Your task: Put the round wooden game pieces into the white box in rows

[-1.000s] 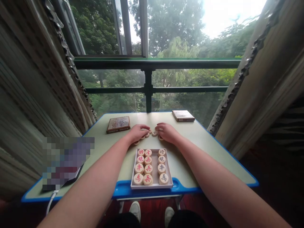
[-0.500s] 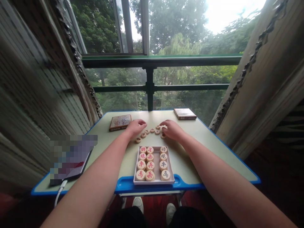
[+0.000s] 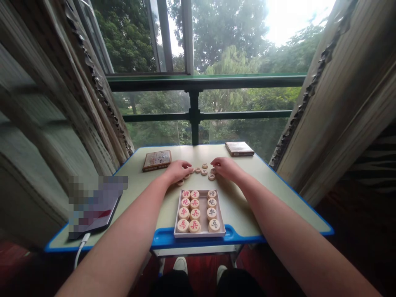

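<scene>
Beyond the white cardboard tray (image 3: 204, 225), the left hand (image 3: 178, 170) and right hand (image 3: 227, 168) half-curl at loose round wooden pieces (image 3: 204, 172); the left now hides more; whether either grip holds any, I cannot tell.

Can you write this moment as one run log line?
left hand: at loose pieces, grip unclear; right hand: at loose pieces, grip unclear; open box: two red-marked columns, one black-marked column

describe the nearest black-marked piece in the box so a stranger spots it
On the blue-rimmed table, an open white box sits at the near edge. In its right column, the piece is nearest the person, its black character unlike the red-marked pieces beside it.
</scene>
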A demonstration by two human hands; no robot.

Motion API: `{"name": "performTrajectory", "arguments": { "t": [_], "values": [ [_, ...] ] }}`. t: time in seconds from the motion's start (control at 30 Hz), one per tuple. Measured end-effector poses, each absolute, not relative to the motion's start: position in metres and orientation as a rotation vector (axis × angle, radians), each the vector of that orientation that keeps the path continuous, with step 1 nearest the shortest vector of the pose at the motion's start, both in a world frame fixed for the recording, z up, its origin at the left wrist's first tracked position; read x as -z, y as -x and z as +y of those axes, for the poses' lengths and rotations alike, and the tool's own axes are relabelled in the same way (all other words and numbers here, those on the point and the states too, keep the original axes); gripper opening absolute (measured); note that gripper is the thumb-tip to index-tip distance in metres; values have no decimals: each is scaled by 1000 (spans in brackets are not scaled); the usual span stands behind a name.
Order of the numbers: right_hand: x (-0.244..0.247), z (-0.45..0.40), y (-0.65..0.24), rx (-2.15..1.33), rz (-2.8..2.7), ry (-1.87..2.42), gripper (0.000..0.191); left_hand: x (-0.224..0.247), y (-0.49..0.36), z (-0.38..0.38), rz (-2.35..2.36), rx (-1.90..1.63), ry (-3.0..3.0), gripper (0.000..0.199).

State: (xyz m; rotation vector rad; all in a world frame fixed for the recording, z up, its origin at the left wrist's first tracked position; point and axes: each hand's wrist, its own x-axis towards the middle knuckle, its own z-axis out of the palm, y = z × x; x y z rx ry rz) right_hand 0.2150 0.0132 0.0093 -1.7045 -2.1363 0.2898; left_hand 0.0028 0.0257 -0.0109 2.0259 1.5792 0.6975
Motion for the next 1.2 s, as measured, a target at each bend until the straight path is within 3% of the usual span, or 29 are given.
{"name": "performTrajectory", "arguments": {
  "t": [0.23,0.5,0.8,1.0,1.2],
  "values": [
    [-10,12,-213,-377,-2212,1678,25,6,-13,22,1338,-690,-2268,39],
    [-8,19,-227,-312,-2032,1809,35,7,-11,21,1489,-651,-2115,36],
    [-8,17,-220,-384,-2138,1780,21,10,-8,29,1591,-784,-2076,25],
    [-7,18,-222,-357,-2115,1654,45,0,1,26,1623,-754,-2016,15],
    [-7,8,-212,-260,-2301,1343,24,-17,28,18,1593,-377,-1973,41]
  ]
}}
